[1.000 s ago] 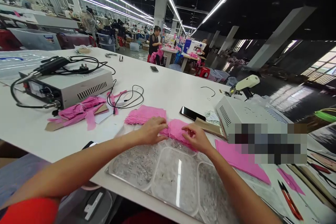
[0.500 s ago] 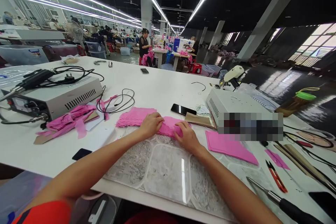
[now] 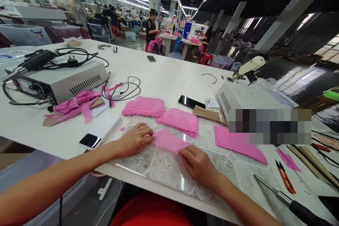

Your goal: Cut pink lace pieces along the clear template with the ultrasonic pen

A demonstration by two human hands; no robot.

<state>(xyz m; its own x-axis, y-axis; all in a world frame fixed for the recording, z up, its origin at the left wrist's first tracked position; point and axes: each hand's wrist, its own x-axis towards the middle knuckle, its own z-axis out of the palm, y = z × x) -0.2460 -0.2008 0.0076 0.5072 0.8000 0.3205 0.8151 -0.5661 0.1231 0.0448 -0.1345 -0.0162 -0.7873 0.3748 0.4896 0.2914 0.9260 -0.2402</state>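
A single thin pink fabric piece (image 3: pixel 171 141) is stretched between my hands, just above the clear, patterned mat (image 3: pixel 166 169). My left hand (image 3: pixel 137 139) pinches its left end. At the near right corner, my right hand (image 3: pixel 197 164) grips it between thumb and fingers. Right behind the piece lies a stack of pink fabric pieces (image 3: pixel 178 122) with wavy edges, and a second wavy-edged stack (image 3: pixel 143 106) sits to its left. Flat pink fabric with straight edges (image 3: pixel 239 144) rests to the right of my right hand.
Red thread snips (image 3: pixel 285 178) and a black-handled tool with a metal tip (image 3: pixel 288 197) lie at the right. Grey boxy machines stand left (image 3: pixel 79 77) and right (image 3: pixel 238 95). A phone (image 3: pixel 191 101), a cable loop (image 3: pixel 124 91) and pink scraps (image 3: pixel 76 102) are on the white table (image 3: pixel 169 74).
Both hands have come off the wavy-edged stacks and moved nearer to me, now holding one pink piece stretched between them. The camera view has shifted and tilted downward.
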